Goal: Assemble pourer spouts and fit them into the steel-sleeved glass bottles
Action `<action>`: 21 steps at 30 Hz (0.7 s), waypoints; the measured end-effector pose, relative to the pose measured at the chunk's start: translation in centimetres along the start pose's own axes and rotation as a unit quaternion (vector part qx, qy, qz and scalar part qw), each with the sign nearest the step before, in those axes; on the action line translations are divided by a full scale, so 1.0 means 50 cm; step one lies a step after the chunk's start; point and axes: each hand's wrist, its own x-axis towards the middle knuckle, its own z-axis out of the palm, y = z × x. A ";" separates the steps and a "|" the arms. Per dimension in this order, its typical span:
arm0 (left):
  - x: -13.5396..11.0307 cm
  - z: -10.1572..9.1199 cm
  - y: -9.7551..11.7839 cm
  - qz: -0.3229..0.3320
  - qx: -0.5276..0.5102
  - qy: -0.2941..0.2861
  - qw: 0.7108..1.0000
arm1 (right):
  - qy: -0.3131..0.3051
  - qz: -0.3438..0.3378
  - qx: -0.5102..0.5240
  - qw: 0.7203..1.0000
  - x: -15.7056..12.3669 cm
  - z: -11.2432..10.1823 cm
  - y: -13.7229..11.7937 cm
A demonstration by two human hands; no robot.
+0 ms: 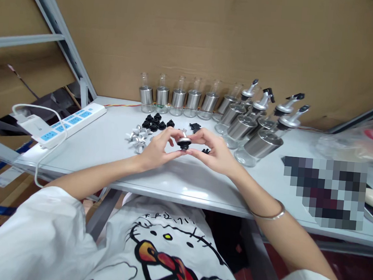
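Observation:
Between my two hands, just above the table, is a pourer stopper [184,143] with a silver top and a ribbed black plug below. My left hand [159,148] pinches it from the left with thumb and fingers. From the right, my right hand [212,151] closes on the same piece. Left of my left hand lie several silver spout tops [138,139] in a loose pile. Several black rubber plugs [155,122] sit behind them. Small black caps [194,127] lie behind my right hand, and a few black bits [205,151] show under it.
Glass bottles with steel sleeves [178,99] stand along the back, without tops. Several bottles fitted with pourers [260,143] stand at right. A white power strip [73,123] lies at left. A plastic bag [359,137] and a blurred-out object [325,191] are at right.

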 end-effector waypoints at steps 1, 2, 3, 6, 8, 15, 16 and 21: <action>0.001 -0.001 -0.001 0.010 0.001 -0.001 1.000 | -0.003 0.000 -0.003 1.000 0.000 0.000 0.001; 0.001 -0.001 -0.001 0.021 0.003 -0.002 1.000 | -0.005 -0.001 -0.008 1.000 0.000 -0.001 0.002; 0.002 -0.002 -0.001 0.032 0.008 -0.001 0.999 | -0.006 -0.002 -0.015 1.000 0.001 -0.002 0.003; 0.004 -0.004 0.000 0.052 0.034 0.009 0.998 | -0.012 -0.005 -0.029 0.999 0.001 -0.004 0.005; 0.003 -0.004 0.001 0.057 0.050 0.017 0.997 | -0.019 -0.004 -0.029 0.999 0.002 -0.005 0.005; 0.000 -0.005 0.002 0.062 0.075 0.015 0.995 | 0.005 -0.034 -0.073 0.997 0.006 -0.005 0.016; 0.000 -0.005 0.002 0.061 0.077 0.014 0.995 | 0.013 -0.038 -0.083 0.996 0.007 -0.005 0.018; 0.003 -0.006 0.006 0.044 0.055 0.001 0.997 | 0.029 -0.054 -0.094 0.994 0.007 -0.005 0.018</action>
